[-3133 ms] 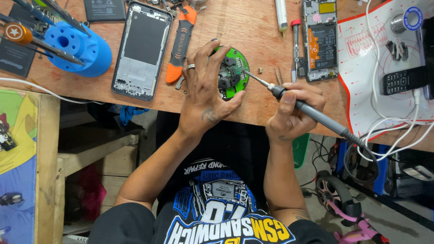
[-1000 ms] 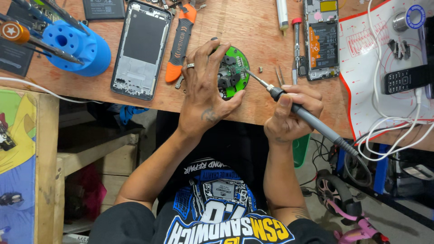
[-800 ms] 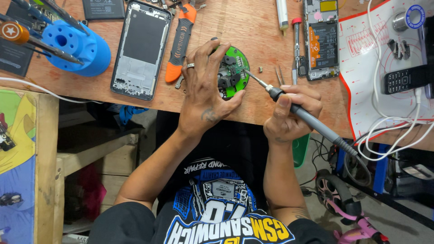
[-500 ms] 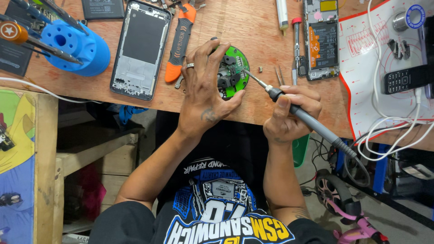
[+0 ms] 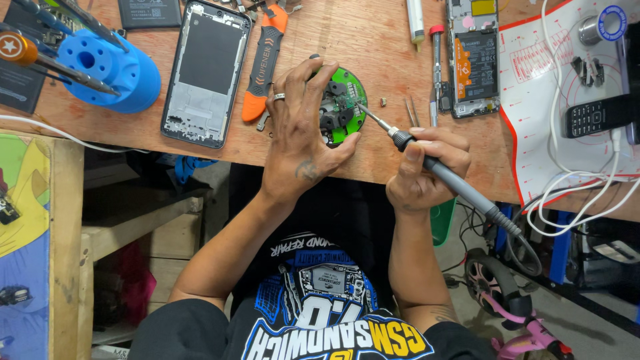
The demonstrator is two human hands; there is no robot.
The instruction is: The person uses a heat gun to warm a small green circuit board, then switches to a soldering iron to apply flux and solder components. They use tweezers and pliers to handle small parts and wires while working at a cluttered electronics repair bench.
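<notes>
The left hand lies spread over a round green circuit board near the front edge of the wooden table, fingers and thumb pressing on its rim to keep it flat. The right hand is closed in a pen grip around a soldering iron, whose thin tip rests on the small parts at the middle of the board. This looks like the soldering of one joint; the next touch would call for a steady board and a light, exact placing of the tip.

Left of the board lie an orange-handled opening tool, a stripped phone frame and a blue tool stand stuck with screwdrivers. To the right are tweezers, an opened phone showing its insides, and a white work mat with red edging that carries a small keypad phone and white cables. Under the table show a wooden shelf, a grey floor and a small pink ride-on toy.
</notes>
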